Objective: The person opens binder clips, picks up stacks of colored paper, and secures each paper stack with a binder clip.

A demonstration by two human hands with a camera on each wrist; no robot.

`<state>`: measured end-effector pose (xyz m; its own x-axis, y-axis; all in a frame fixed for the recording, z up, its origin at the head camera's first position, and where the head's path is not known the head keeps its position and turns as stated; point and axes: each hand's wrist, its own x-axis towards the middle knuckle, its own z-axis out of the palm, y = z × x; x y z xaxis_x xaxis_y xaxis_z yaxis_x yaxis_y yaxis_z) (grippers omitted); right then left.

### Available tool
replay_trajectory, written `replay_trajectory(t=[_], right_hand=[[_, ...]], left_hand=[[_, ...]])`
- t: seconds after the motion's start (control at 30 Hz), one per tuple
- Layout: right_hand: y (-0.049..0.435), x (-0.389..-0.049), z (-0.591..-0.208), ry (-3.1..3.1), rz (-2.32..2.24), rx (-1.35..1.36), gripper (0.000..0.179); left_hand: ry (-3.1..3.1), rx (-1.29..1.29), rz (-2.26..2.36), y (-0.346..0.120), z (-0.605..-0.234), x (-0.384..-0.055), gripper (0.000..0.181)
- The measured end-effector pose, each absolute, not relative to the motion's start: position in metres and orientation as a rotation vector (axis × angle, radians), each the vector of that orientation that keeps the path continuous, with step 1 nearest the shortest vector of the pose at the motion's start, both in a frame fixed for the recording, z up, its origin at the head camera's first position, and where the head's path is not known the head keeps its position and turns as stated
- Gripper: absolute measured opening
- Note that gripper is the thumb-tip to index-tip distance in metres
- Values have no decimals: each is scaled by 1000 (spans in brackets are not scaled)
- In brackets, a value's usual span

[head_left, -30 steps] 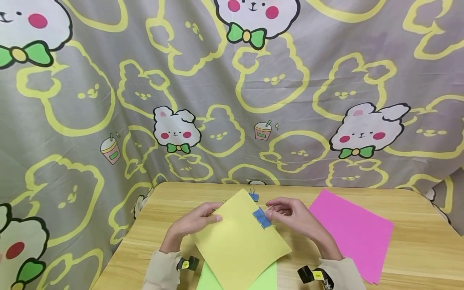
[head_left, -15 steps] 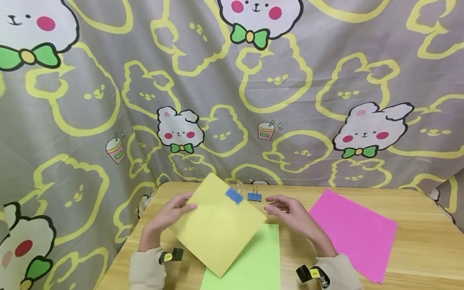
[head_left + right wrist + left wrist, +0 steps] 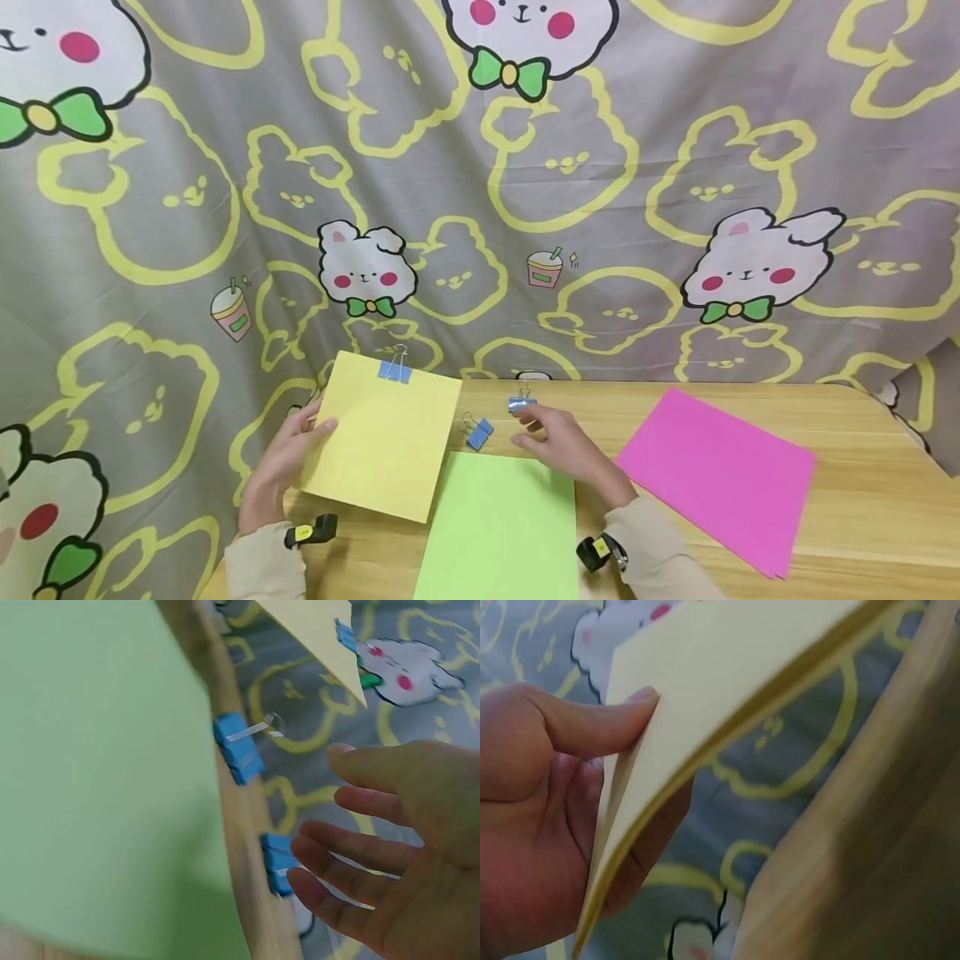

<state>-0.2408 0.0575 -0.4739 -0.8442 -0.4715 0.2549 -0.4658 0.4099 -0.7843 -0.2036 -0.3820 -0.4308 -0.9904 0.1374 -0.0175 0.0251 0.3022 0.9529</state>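
Observation:
My left hand pinches the left edge of a stack of yellow paper, thumb in front and fingers behind. A blue binder clip grips the stack's top edge. In the left wrist view the yellow paper bends slightly, its layered edge showing. My right hand hovers over the far right corner of the green paper, holding nothing. Its fingers are spread in the right wrist view, close to a blue binder clip. Another blue binder clip lies just beyond the green paper's far edge.
A stack of pink paper lies turned at an angle on the right of the wooden table. A patterned curtain hangs behind the table and along its left side.
My left hand has carried the clipped yellow paper to the left and turned it more upright, uncovering the green paper and a clip. My right hand let go of the attached clip and moved slightly left.

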Motion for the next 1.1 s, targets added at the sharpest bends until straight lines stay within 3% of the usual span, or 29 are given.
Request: replay_trajectory(t=[0.3, 0.53, 0.83, 1.1], right_hand=[[7, -257, -476, 2664, -1388, -855, 39], [-22, -268, -483, 2710, -1324, -880, 33], [-35, -270, -485, 2809, -1135, -918, 31], [-35, -269, -482, 2729, -1256, -932, 23]], left_hand=[[2538, -108, 1626, -408, -436, -198, 62], [2528, -98, 1624, -409, -451, -204, 57], [2537, -267, 1516, -405, -462, -212, 68], [2592, -323, 1460, -402, -465, -211, 68]])
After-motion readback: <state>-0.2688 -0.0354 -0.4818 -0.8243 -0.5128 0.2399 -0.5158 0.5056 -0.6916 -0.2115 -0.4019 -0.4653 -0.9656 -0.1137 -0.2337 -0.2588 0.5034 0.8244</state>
